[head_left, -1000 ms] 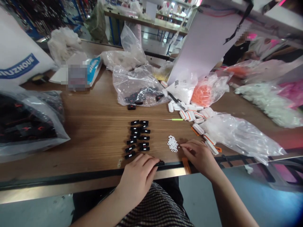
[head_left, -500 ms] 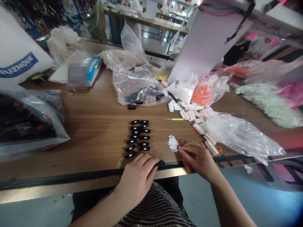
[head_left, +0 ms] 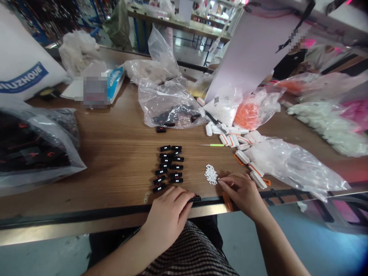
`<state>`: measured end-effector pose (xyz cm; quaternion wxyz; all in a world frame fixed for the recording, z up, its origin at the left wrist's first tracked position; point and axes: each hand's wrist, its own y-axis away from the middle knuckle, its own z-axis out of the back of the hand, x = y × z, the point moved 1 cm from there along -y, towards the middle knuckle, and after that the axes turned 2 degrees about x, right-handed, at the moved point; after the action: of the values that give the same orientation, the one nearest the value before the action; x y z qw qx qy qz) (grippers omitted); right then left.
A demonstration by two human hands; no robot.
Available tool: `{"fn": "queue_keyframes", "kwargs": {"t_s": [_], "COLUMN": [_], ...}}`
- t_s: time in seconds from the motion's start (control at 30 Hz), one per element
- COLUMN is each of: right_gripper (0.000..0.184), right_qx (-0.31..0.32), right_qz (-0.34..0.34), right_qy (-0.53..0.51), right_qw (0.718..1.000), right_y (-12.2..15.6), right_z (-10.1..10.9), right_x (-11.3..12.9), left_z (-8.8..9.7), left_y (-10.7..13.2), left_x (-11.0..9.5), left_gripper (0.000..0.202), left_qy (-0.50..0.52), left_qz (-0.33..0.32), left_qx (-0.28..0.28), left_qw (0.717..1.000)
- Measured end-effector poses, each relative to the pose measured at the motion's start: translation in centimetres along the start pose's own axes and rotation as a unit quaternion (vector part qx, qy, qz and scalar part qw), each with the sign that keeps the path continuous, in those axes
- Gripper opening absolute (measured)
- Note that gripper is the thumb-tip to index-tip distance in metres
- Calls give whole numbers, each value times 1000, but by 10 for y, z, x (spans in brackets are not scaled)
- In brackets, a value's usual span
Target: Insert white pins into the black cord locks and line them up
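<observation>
My left hand (head_left: 168, 212) lies at the near edge of the wooden table (head_left: 115, 153), its fingers closed on a small black connector (head_left: 195, 198). Beside it, my right hand (head_left: 241, 191) has its fingertips pinched together at the edge of a little heap of white pins (head_left: 211, 174); whether a pin is between them I cannot make out. Two short rows of black connectors (head_left: 169, 166) lie just beyond my left hand. An orange strip (head_left: 227, 201) sits under my right hand at the table edge.
A clear bag of black connectors (head_left: 169, 103), white-and-orange housings (head_left: 238, 142), a bag of orange parts (head_left: 253, 109) and a crumpled clear bag (head_left: 293, 163) crowd the right. A big bag of black parts (head_left: 34, 145) sits left. A thin green tool (head_left: 212, 145) lies mid-table. Another person sits far right.
My right hand has slid slightly left, its fingertips closing at the edge of the white pins. My left hand stays put on the black connector.
</observation>
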<state>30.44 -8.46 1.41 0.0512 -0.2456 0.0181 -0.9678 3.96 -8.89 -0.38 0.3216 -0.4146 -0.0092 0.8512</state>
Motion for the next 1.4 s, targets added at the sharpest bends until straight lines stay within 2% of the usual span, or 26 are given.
{"fn": "queue_keyframes", "kwargs": {"t_s": [0.2,0.37,0.57,0.7,0.87,0.97,1.07,1.23,1.4], "right_gripper": [15,21,18,19,16,14,12,10,10], "right_qx": [7,6,-10,2,-11,38,71,79,66], "right_qz": [22,23,52,45,15,45,73,74,94], "right_qy": [-8,51,55,60,-17,-103,-130,-117,-92], "right_qw": [1000,998,997,997,1000,993,986,987,989], "right_y": [-2,-3,-2,-3,5,11,13,13,11], "right_z": [-1,0,-3,-2,-2,-9,-19,-29,-29], "right_x": [-5,2,0,0,26,52,69,74,77], "left_z": [1,0,0,0,-2,-2,-1,-1,0], "left_y": [1,1,1,2,3,2,1,2,2], "left_x": [0,1,0,0,1,1,1,0,0], "left_gripper": [18,18,18,17,12,10,10,11,11], "left_qy": [-2,0,1,4,5,1,-1,-3,0], "left_qz": [0,0,2,5,23,35,42,44,46], "left_qx": [0,-1,0,-2,9,14,19,22,22], "left_qw": [1000,1000,1000,1000,1000,999,999,999,999]}}
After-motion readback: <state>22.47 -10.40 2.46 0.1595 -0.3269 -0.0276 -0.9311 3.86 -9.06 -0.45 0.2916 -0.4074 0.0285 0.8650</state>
